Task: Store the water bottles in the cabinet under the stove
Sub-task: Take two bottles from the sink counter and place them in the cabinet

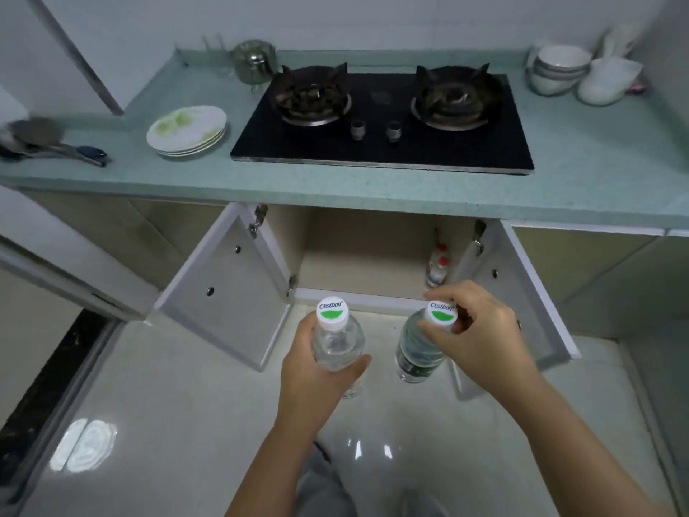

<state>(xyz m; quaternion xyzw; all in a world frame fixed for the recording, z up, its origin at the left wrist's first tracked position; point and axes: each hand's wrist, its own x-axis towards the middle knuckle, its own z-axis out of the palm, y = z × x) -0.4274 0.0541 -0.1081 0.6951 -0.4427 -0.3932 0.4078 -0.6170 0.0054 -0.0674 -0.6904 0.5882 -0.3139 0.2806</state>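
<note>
Two clear water bottles with white and green caps are held in front of the cabinet [367, 255] under the black gas stove [384, 117]. My left hand [317, 371] grips the body of the left bottle [335, 341]. My right hand [477, 330] pinches the cap of the right bottle [419, 352], which hangs tilted above the floor. Both cabinet doors stand open, the left door [231, 289] and the right door [510, 292]. Two small bottles [438, 266] stand inside at the cabinet's right wall.
On the green countertop [335, 188] lie stacked plates [186, 130], a metal pot [255, 61], utensils [52, 143] at the left and stacked white bowls [559, 69] at the right. The glossy white floor [179, 404] spreads below, with a dark threshold strip at the left.
</note>
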